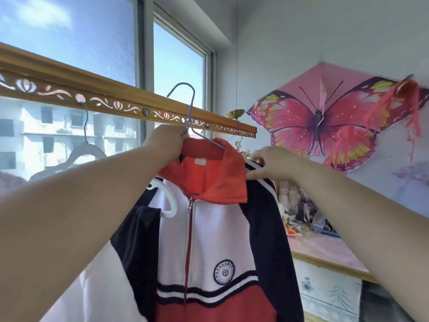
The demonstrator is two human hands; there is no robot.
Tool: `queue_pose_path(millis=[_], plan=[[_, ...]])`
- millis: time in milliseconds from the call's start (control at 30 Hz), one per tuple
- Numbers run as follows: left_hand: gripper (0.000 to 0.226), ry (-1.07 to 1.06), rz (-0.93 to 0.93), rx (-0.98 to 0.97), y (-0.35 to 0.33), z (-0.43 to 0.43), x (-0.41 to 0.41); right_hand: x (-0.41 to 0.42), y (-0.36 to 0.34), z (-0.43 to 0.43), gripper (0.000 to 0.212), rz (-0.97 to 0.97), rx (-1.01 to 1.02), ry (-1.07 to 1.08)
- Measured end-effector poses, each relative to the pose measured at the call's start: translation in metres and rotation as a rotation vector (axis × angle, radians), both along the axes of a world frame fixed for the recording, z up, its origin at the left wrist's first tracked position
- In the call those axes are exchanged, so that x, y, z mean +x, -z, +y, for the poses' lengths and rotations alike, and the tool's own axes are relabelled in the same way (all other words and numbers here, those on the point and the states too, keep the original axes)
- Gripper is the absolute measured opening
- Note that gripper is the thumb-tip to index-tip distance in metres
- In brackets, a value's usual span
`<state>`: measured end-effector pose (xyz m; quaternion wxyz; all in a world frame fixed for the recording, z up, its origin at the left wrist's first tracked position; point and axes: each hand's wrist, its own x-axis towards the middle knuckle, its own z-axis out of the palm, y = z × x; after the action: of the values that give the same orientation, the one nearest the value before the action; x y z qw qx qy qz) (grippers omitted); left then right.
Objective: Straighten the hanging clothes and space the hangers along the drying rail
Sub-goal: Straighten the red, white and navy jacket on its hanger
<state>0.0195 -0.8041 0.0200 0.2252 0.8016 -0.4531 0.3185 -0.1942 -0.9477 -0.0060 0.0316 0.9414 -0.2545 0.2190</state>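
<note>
A red, white and navy zip jacket (216,240) hangs on a blue wire hanger (189,112) in front of me. The hanger's hook is off the golden patterned drying rail (111,98), just in front of it. My left hand (166,140) grips the hanger's neck at the red collar. My right hand (271,162) pinches the jacket's right shoulder beside the collar. A white plastic hanger (166,201) shows behind the jacket's left shoulder. Another pale hanger (86,152) hangs from the rail at the left.
A window (92,54) stands behind the rail. A pink butterfly kite (325,122) is pinned on the right wall. Below it a cluttered pink-topped cabinet (325,249) sits at the right. A thin cord (237,54) drops from the ceiling to the rail's end.
</note>
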Motion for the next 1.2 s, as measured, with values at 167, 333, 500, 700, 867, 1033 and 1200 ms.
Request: queue_pose_path(millis=[167, 333, 500, 700, 867, 1033, 1200], plan=[[0.027, 0.222, 0.136, 0.037, -0.001, 0.001, -0.012, 0.019, 0.01, 0.01, 0.011, -0.171, 0.055, -0.168], [0.055, 0.258, 0.491, 0.33, -0.018, 0.033, 0.015, 0.025, 0.025, -0.002, 0.015, -0.272, 0.179, -0.111], [0.038, -0.015, 0.192, 0.423, -0.021, 0.057, 0.028, 0.051, 0.034, -0.009, 0.021, -0.328, 0.256, -0.109], [0.03, -0.109, 0.155, 0.608, -0.008, 0.073, 0.036, 0.084, 0.034, -0.004, 0.014, -0.309, 0.252, -0.094], [0.028, -0.128, 0.1, 0.569, -0.012, 0.088, 0.041, 0.113, 0.034, 0.005, 0.024, -0.342, 0.272, -0.112], [0.031, -0.122, 0.084, 0.534, -0.011, 0.099, 0.054, 0.138, 0.027, 0.014, 0.032, -0.311, 0.273, -0.121], [0.032, -0.126, 0.047, 0.531, -0.008, 0.103, 0.055, 0.151, 0.023, 0.03, 0.031, -0.355, 0.231, -0.138]])
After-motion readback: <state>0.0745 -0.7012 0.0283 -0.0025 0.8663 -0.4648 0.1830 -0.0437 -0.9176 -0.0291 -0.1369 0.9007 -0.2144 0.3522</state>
